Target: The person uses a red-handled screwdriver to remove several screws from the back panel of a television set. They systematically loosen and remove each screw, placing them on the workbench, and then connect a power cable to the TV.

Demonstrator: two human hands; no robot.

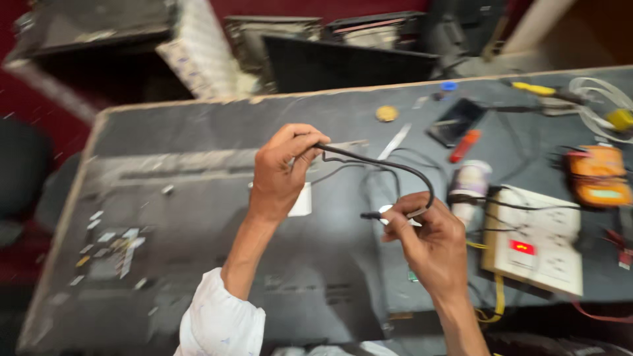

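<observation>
Grey bench (198, 132) fills most of the frame, dusty, with small scraps of tape or chips at lower left (109, 247). Dark boxes and a monitor (343, 62) sit behind it along the top edge.

Right side of frame: white power strip (537, 247) with a red lit switch, cords plugged in. Orange meter (597, 175) above it at the right edge. Dark phone (455, 120) upper right of centre, orange-red marker (465, 145) just beside it, white bottle (469, 184) below that.

Left hand (280, 171), mid-frame: fingers curled, thumb and forefinger pinching one end of a black cable (389, 163). Right hand (432, 240), lower and to the right: fingers pressed together around the other end, near a small plug tip that pokes out to the left. Cable arcs between the two hands, clear of the bench, centre of frame. White card (303, 201) lies on the bench, partly hidden behind the left hand.

Progress, my read: cable is picked up and held at both ends, nothing connected yet. Plugging or testing looks not yet done. Frame is motion-blurred, so plug type is unclear.
</observation>
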